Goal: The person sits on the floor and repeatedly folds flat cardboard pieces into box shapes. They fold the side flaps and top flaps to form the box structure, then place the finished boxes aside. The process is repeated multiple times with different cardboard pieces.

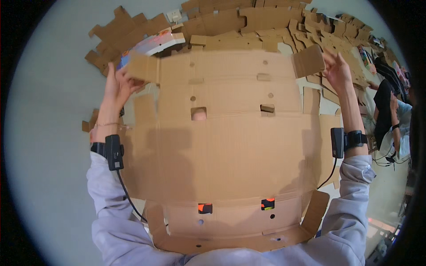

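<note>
A large unfolded cardboard box [248,150] spans the middle of the view, plain brown side up, with small round holes and square cut-outs. Its near edge is folded up against my body. At the far left corner, my left hand [119,86] is closed on a side flap [144,68], thumb pointing up. My right hand [338,73] grips the opposite flap [309,62] at the far right corner, its fingers partly hidden behind the board. Both far flaps stand bent up. Through the near cut-outs, dark and orange patches show.
Flattened cardboard pieces [213,26] are heaped beyond the box and along the right. A printed box [157,42] lies at the far left, near a wall socket [174,16]. Another person [392,111] sits at the right. Black devices [114,153] with cables are strapped to my wrists.
</note>
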Demonstrator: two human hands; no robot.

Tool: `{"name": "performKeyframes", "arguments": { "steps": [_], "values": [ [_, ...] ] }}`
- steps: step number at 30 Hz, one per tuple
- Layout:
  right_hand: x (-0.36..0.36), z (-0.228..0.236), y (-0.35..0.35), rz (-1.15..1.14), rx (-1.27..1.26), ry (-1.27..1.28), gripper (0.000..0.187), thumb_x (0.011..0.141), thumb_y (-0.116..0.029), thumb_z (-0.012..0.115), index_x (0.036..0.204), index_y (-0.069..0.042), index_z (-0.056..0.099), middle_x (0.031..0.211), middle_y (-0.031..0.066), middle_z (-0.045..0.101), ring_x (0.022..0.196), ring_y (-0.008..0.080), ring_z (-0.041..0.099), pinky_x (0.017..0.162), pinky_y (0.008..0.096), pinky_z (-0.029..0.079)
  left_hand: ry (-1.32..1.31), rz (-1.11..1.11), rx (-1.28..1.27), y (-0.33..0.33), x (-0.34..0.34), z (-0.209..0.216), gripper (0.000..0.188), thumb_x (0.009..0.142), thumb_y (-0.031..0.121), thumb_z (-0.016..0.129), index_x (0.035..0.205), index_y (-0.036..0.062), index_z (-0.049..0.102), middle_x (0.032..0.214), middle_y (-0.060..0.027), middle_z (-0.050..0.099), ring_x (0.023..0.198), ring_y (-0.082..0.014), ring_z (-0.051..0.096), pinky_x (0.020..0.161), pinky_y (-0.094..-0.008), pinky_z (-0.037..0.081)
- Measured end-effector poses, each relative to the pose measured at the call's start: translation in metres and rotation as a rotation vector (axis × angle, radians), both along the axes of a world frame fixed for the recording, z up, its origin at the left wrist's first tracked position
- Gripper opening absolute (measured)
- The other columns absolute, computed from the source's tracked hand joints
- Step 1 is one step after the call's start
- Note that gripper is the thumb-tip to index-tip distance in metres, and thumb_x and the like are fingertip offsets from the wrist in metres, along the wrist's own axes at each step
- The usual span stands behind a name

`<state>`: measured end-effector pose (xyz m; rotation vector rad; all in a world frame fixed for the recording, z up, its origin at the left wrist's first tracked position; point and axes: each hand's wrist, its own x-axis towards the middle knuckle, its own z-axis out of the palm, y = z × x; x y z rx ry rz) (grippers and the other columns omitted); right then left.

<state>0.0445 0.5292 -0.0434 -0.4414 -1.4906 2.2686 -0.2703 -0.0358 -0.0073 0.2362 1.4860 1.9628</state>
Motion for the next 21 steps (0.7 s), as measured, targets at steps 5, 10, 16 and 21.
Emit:
{"name": "performKeyframes", "arguments": {
  "steps": [5,10,16,21],
  "values": [
    [-0.064,0.015,-0.088,0.042,1.011,-0.406,0.063,0.091,-0.041,0.056,0.135,0.0,0.04,0.124,0.021,0.055,0.114,0.0285,0.054,0.094,0.038,0.044,0.838,-0.143,-0.786,0.087,0.006,-0.001,0.055,0.096,0.042,0.048,0.134,0.0021,0.045,0.12,-0.0089,0.059,0.108,-0.0158,0.053,0.093,-0.0312,0.041],
    [-0.094,-0.034,-0.093,0.204,1.092,-0.513,0.077,0.078,-0.037,0.073,0.137,0.001,0.04,0.112,0.0182,0.06,0.088,0.0206,0.057,0.078,0.0329,0.045,0.845,-0.384,-0.821,0.113,-0.016,-0.038,0.069,0.073,0.037,0.077,0.127,0.0012,0.054,0.124,-0.0165,0.058,0.113,-0.0251,0.055,0.093,-0.0328,0.044],
    [-0.073,0.039,-0.139,0.188,1.69,-0.418,0.042,0.065,-0.033,0.079,0.082,0.002,0.064,0.082,0.0193,0.059,0.083,0.0329,0.058,0.073,0.0404,0.045,1.367,-0.614,-1.246,0.117,0.032,0.034,0.043,0.063,0.031,0.079,0.092,0.0009,0.068,0.081,-0.014,0.066,0.078,-0.0289,0.063,0.075,-0.0349,0.049],
    [-0.032,0.024,-0.163,0.367,1.698,-0.276,0.048,0.069,-0.04,0.076,0.096,-0.004,0.062,0.103,0.0197,0.057,0.1,0.0362,0.054,0.081,0.0433,0.044,1.606,-0.52,-1.189,0.084,0.091,-0.005,0.038,0.069,0.029,0.074,0.097,0.0046,0.064,0.086,-0.0117,0.063,0.084,-0.0288,0.059,0.08,-0.0343,0.045]
  ]
}}
